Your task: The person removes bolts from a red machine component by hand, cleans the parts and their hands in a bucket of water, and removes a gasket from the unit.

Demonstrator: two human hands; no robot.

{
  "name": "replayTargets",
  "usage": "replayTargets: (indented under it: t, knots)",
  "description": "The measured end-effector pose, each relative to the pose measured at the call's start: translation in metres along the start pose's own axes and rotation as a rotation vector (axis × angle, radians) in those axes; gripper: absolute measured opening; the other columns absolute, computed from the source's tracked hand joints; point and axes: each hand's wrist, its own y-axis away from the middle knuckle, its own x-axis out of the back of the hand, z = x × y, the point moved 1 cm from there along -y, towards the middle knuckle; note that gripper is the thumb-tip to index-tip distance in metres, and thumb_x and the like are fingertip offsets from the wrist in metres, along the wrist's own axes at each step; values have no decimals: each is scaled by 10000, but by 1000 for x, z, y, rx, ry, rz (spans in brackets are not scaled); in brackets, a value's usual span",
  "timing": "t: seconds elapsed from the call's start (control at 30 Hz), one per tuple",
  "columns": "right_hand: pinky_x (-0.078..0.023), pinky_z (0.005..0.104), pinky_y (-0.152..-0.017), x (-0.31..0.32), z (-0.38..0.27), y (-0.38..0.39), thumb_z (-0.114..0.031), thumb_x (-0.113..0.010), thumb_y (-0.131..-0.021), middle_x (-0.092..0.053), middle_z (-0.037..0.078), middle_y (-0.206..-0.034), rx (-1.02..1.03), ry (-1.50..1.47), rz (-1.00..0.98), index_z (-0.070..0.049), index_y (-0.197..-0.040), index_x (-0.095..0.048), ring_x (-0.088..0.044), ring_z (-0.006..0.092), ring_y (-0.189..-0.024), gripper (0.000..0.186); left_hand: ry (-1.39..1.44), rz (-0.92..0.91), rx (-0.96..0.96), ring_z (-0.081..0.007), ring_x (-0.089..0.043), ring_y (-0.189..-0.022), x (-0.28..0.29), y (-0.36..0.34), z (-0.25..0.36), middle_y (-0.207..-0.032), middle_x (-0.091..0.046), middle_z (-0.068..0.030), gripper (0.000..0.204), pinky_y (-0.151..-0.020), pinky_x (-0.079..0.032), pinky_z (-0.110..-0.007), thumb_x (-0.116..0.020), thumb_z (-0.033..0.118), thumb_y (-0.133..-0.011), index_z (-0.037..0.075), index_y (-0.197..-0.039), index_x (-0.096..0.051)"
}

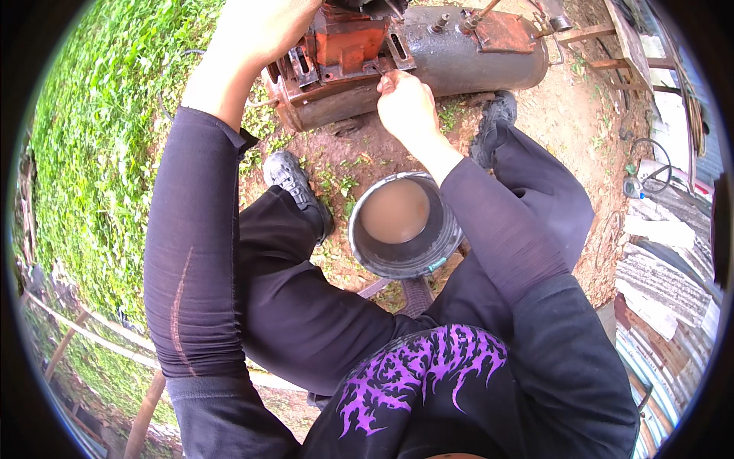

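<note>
A person in black works with bare hands on a grimy metal tank (459, 65) lying on its side on the ground, a rust-orange machine block (348, 42) mounted on top. The right hand (407, 107) reaches the near edge of the mount, its grip drawn together with fingers curled beside a slotted bracket (400, 47); whether anything is pinched inside cannot be told. The left hand (284, 21), partly cut off by the upper edge of view, is over the left side of the orange block, and the state of its grip cannot be told. An orange plate (505, 30) and a metal fitting (440, 24) top the tank's right half. Between the person's legs, just short of the tank, stands a dark bucket (434, 231) holding murky brown liquid (395, 212). Green grass (92, 191) covers the left side; weathered corrugated sheets (665, 268) lie at right, beyond bare earth (589, 145).
</note>
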Motion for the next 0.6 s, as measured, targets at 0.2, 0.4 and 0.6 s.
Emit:
replayTargets:
  t: [0.2,0.4,0.6]
  knots:
    - [-528,533,-861,-10,5,1,-232,-528,-964,-703,280,-948,136,-66,44,-26,-986,-698,-673,479,-964,267,-238,-38,246,-155,-645,-891,13,7,-16,-933,-652,-82,370,-796,-499,-307,-639,348,-976,-11,-1061,-676]
    - [-534,502,-872,-2,-4,4,-202,-542,-943,-712,261,-936,40,10,11,-33,-987,-707,-681,459,-970,240,75,-49,83,-184,-619,-1181,3,2,3,-1303,-648,-116,375,-1006,-486,-305,-692,220,-973,-12,-1268,-677]
    - [-529,453,-861,8,-3,5,-173,-540,-929,-717,234,-908,-1,-60,2,-22,-925,-700,-700,411,-944,220,92,-49,63,-187,-611,-1205,2,2,7,-1341,-636,-125,372,-1024,-480,-306,-698,216,-970,-1,-1272,-679]
